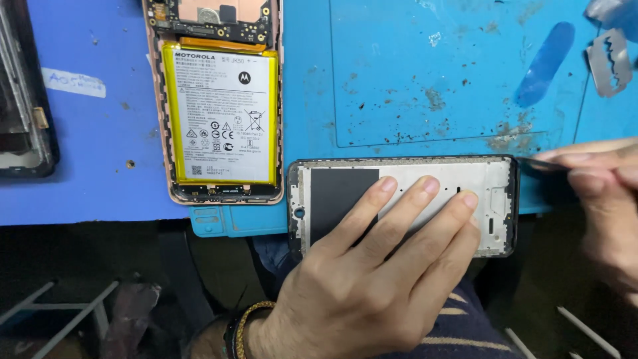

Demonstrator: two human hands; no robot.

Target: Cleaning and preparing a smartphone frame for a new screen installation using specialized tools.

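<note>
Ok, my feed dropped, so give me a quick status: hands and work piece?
Left hand flat on white, black-edged phone frame, pinning it. Right hand pinches thin dark tool at frame's right end. Opened phone with yellow-edged battery alongside, apart.

Blue work mat (399, 80) is pretty grubby, dark specks and scuffs all over. An opened phone (219, 100) with a pinkish frame lies on it, white-and-yellow battery (222, 116) showing, circuit board (212, 20) above that. Razor blade (608, 63) sits top right, another dark device (23, 93) far left.
</note>
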